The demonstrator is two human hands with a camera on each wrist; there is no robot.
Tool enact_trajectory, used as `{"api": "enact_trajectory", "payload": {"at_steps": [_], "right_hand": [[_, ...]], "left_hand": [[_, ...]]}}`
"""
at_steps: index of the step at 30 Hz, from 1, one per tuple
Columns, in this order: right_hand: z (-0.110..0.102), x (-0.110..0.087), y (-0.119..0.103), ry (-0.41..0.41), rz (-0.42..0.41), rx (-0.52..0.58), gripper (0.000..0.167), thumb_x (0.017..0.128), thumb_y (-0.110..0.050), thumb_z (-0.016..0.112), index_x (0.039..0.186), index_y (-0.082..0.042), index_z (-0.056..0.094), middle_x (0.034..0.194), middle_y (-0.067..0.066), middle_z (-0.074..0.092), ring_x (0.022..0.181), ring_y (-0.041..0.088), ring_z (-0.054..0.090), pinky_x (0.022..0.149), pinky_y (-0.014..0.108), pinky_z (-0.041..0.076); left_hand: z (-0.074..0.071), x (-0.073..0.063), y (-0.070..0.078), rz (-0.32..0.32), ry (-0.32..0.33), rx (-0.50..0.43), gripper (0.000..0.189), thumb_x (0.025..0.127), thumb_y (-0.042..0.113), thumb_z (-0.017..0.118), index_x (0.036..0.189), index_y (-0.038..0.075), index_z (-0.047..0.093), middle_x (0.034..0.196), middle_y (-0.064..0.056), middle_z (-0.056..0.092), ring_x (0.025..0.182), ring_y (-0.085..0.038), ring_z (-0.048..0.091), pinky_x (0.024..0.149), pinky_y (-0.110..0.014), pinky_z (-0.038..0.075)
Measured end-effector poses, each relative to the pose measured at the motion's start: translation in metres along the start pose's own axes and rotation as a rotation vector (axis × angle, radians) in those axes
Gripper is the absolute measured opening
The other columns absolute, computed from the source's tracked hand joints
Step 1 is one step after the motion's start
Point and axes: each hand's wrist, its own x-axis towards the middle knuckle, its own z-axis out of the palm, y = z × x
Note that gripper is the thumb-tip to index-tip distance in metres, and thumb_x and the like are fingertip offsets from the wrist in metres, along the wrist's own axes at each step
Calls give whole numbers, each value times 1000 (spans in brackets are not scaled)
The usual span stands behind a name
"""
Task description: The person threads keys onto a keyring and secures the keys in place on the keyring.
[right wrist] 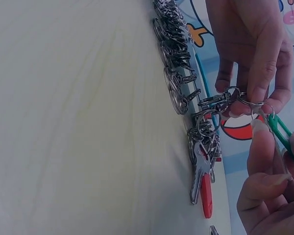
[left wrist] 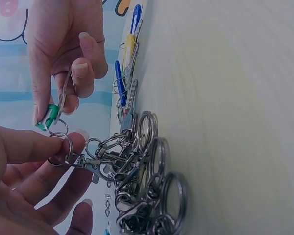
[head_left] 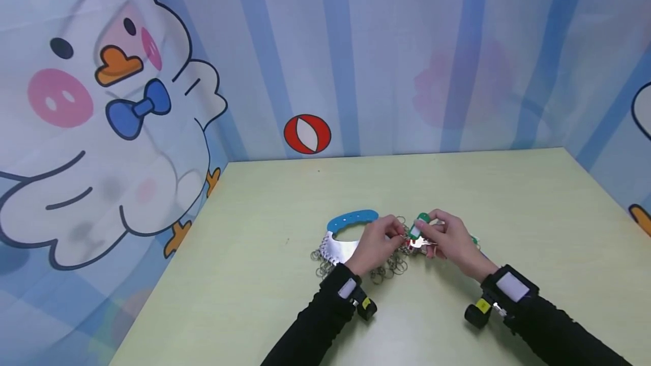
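Note:
In the head view my left hand (head_left: 376, 244) and right hand (head_left: 455, 242) meet over a cluster of metal rings. My left fingers pinch a metal key ring (left wrist: 69, 147), joined to a snap clasp (left wrist: 88, 163) of the cluster. A small split ring (left wrist: 60, 127) links there to a green-framed key tag (head_left: 419, 225), held by my right hand. The silver key (left wrist: 64, 93) beside that tag lies against my right fingers. Left of my hands lies a silvery plate (head_left: 338, 248) edged with clasps and rings, with a blue holed band (head_left: 351, 220) curving above it.
More keys rest on the table (head_left: 254, 298) by the rings, including one with a red tag (right wrist: 206, 196), a yellow tag (left wrist: 129, 46) and a blue tag (left wrist: 120, 83). A printed cartoon backdrop (head_left: 386, 61) stands behind the table.

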Motion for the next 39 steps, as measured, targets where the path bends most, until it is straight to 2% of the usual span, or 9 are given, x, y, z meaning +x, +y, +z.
{"api": "enact_trajectory", "payload": {"at_steps": [14,20,32,39], "right_hand": [[2,-3,-1,1,17,-15,37,98,-33,54,109,2,50,64,6,66,49,12,56,42,22,36],[1,-2,-2,-2,8,-16,37,99,-33,53,110,2,49,62,4,66,49,13,57,42,23,35],[0,0,1,7,11,-29,36,97,-38,54,107,-3,51,66,15,66,49,13,57,42,22,34],[0,1,-3,8,7,-29,37,98,-36,54,108,-1,50,64,7,67,49,15,58,41,22,34]], "left_hand": [[2,-2,-1,-25,2,-10,4,89,6,64,93,7,62,84,-5,67,74,-2,57,68,-15,44],[0,-2,1,-12,8,-2,4,89,6,65,92,7,62,84,-5,69,74,-2,58,67,-14,44],[-1,1,-1,-7,4,-6,5,89,5,64,92,7,63,85,-6,70,73,-1,58,67,-15,45],[-1,2,-1,0,7,-10,4,89,5,64,93,5,63,84,-7,70,72,-2,59,66,-15,45]]}}
